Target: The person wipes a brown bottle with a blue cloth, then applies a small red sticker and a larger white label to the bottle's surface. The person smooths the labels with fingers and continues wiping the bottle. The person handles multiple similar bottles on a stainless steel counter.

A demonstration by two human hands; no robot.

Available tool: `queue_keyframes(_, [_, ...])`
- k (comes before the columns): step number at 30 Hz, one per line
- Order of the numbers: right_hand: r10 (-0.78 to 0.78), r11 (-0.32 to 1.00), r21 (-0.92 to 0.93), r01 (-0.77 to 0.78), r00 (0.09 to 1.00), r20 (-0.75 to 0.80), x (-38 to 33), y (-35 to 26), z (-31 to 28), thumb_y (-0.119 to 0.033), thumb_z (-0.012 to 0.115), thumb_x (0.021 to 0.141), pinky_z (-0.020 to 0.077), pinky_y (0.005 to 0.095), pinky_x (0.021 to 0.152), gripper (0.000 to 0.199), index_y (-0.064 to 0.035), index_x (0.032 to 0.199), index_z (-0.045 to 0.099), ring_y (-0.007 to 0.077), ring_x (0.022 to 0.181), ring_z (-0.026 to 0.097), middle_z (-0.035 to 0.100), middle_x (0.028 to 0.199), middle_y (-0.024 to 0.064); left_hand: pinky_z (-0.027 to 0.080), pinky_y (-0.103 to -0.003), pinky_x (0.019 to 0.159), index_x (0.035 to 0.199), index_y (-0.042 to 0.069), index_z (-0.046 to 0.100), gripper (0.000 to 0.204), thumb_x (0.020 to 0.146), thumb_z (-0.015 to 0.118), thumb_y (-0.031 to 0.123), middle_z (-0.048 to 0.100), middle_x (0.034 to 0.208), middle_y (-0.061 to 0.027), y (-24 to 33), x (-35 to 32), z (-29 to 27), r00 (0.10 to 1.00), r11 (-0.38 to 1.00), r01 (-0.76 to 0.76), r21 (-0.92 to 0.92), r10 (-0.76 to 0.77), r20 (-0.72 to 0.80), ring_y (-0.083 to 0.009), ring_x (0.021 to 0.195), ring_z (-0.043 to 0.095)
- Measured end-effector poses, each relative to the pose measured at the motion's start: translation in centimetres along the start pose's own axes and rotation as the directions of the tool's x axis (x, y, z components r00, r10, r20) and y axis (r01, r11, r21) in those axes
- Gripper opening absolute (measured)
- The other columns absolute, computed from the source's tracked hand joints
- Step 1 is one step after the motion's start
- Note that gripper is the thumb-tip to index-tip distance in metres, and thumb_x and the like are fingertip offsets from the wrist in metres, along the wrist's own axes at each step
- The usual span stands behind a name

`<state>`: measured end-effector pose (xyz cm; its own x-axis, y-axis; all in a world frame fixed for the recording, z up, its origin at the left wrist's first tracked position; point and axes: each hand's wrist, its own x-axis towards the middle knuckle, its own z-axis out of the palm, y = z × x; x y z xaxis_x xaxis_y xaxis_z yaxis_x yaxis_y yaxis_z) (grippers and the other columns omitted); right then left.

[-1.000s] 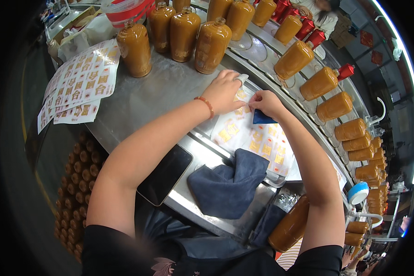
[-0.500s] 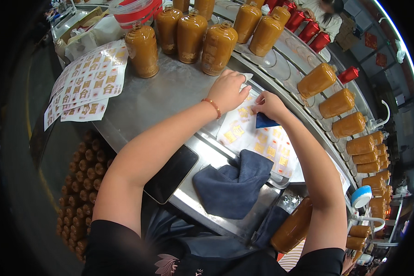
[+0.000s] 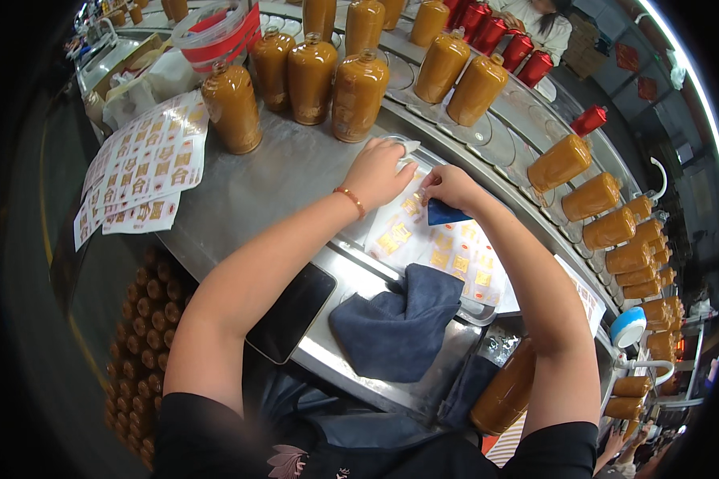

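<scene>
My left hand (image 3: 378, 172) rests flat on the top edge of a label sheet (image 3: 439, 247) with gold stickers, lying on the metal table (image 3: 272, 184). My right hand (image 3: 449, 188) pinches at the same sheet with its fingertips and holds a small blue piece (image 3: 443, 214) under the palm. A dark blue cloth (image 3: 399, 319) lies crumpled just below the sheet. Brown ceramic bottles (image 3: 359, 92) stand in a row beyond my hands.
More sticker sheets (image 3: 140, 172) lie at the table's left. A black phone (image 3: 291, 311) sits near my left elbow. Brown and red bottles (image 3: 591, 195) ride a curved conveyor on the right. One brown bottle (image 3: 503, 391) stands low beside my right arm. A red-and-white tub (image 3: 216, 32) is at the back.
Both hands stay on the label sheet and have shifted only slightly; the view has tilted a little, so the bottles and table appear lower.
</scene>
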<state>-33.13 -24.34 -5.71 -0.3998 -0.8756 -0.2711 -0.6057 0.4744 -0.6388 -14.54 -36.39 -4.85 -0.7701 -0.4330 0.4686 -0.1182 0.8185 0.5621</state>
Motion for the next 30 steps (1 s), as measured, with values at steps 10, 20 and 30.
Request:
queue_keyframes(10, [-0.153,0.973,0.171,0.153,0.988,-0.012,-14.8,-8.9,-10.2,-0.012,0.073,0.088,0.0522,0.0295,0.079,0.017,-0.0005,0.1,0.07,0.0132,0.083,0.064,0.07,0.089,0.0055,0.057,-0.032,0.09,0.13,-0.001,0.058,0.043,0.093,0.075,0.012,0.072,0.113,-0.0111,9.4,-0.3,-3.8,0.942,0.509,0.235,-0.828,0.091,0.323,-0.0172,0.102,0.071])
queue_keyframes(20, [-0.034,0.794,0.586,0.162,0.974,-0.222,-34.8,-10.6,-11.6,-0.006,0.082,0.085,0.0555,0.0245,0.087,0.044,-0.0019,0.122,0.06,0.01,0.099,0.067,0.067,0.115,0.009,0.052,-0.025,0.085,0.153,0.003,0.041,0.064,0.095,0.067,-0.002,0.069,0.107,-0.005,24.1,-6.1,-6.9,0.936,0.369,0.262,-0.892,0.129,0.329,-0.009,0.096,0.065])
queue_keyframes(30, [-0.303,0.939,-0.15,0.31,0.536,-0.788,-47.0,-8.7,-4.8,-0.008,0.088,0.077,0.0421,0.0189,0.051,0.037,-0.0038,0.105,0.063,0.006,0.06,0.051,0.058,0.098,0.0065,0.054,-0.027,0.091,0.142,-0.002,0.049,0.05,0.096,0.066,0.001,0.07,0.106,-0.0065,32.2,-13.2,-5.3,0.942,0.315,0.272,-0.909,0.107,0.318,-0.0119,0.098,0.068])
